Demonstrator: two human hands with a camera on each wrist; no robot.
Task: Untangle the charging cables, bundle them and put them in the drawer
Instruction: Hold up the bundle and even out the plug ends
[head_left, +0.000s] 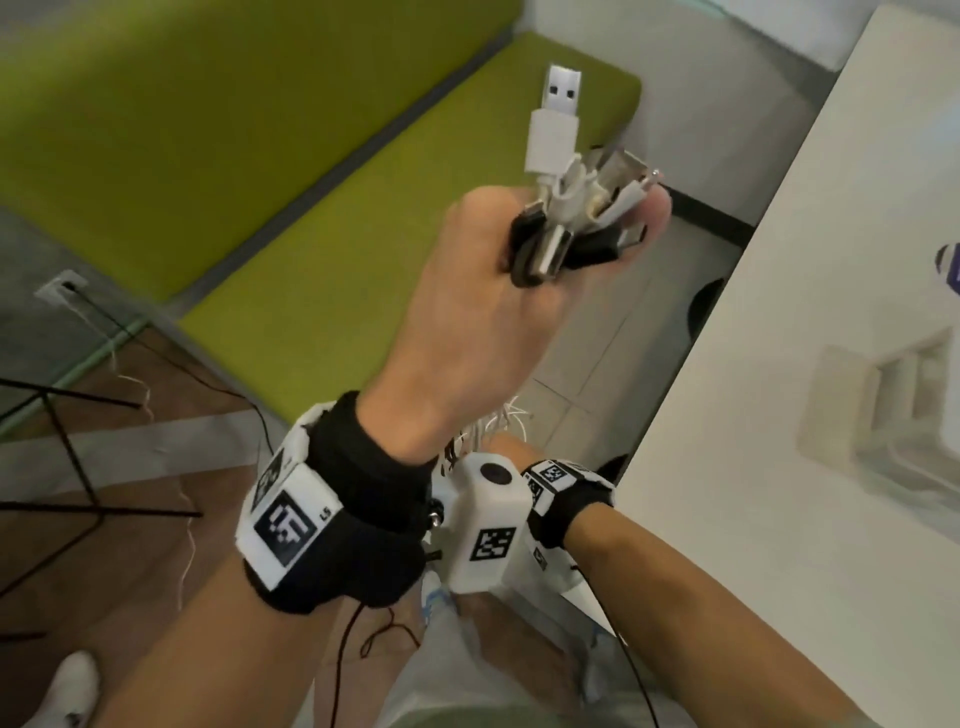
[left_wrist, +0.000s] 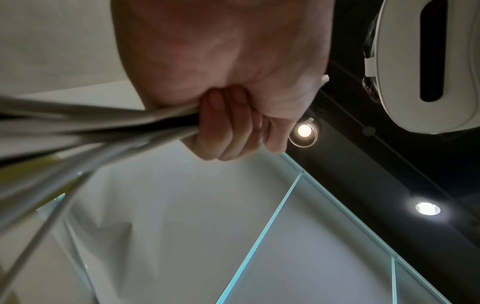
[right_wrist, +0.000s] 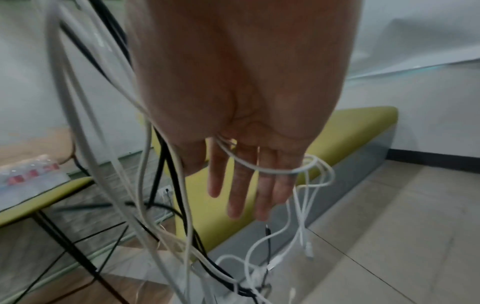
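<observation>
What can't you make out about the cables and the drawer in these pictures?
- Drawer: in no view.
- Right hand: in the head view, hidden behind the left wrist.
- Cable count: plugs overlap in the left hand.
- Cables: blurred in the left wrist view.

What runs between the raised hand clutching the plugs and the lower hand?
The cables hang from the left hand to the right hand; right wrist view shows it.

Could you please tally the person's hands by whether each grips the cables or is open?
Gripping the cable bunch: 1, the left hand.
Open, a white cable looped over its fingers: 1, the right hand.
Total: 2 hands.
</observation>
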